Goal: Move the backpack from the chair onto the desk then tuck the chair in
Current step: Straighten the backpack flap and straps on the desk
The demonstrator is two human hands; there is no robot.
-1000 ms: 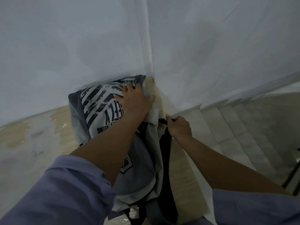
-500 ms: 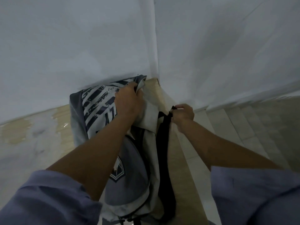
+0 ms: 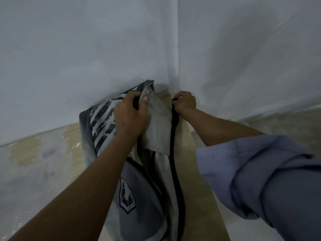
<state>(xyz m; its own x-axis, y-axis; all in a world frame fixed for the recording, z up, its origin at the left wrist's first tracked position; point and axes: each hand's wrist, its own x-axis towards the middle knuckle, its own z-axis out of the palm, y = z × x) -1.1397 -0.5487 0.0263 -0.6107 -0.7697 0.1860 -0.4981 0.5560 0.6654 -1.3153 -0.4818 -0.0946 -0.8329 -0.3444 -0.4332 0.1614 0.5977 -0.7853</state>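
Note:
A grey backpack (image 3: 139,202) with dark stripes and a shield badge lies on the light wooden desk (image 3: 198,188), its top end toward the wall corner. My left hand (image 3: 132,115) grips the fabric at the bag's top edge. My right hand (image 3: 185,102) is closed on the end of the bag's black strap (image 3: 174,153), which runs along its right side. The chair is out of view.
Two white walls (image 3: 86,49) meet in a corner right behind the desk. The desk top at the left (image 3: 34,162) looks worn and patchy. Pale floor tiles (image 3: 286,122) show to the right of the desk's edge.
Both hands have pushed farther toward the wall corner with the backpack. My left hand went from lying flat on the bag to gripping its top edge; the right hand pulled the strap up.

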